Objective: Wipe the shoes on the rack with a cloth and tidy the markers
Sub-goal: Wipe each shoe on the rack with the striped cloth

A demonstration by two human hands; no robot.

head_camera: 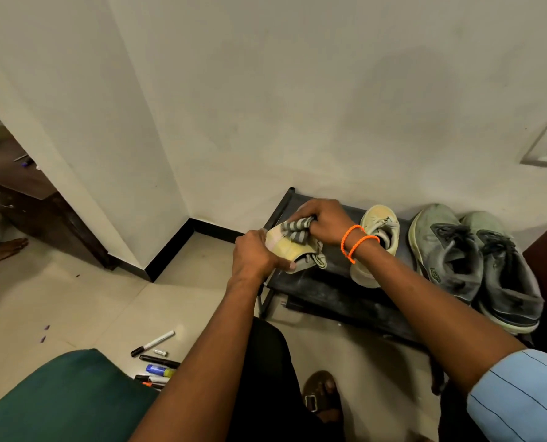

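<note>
Rack [313, 282] as landmark: bare shelf strip at its front edge, open floor left of it; three shoes crowd its right half, wall directly behind.

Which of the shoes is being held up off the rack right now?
The pale yellow shoe gripped by the left hand; the other three sit on the rack.

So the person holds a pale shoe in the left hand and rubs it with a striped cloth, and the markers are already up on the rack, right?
Not quite. The head view shows the markers lying on the floor, not on the rack. The rest holds: left hand, shoe, cloth.
</note>
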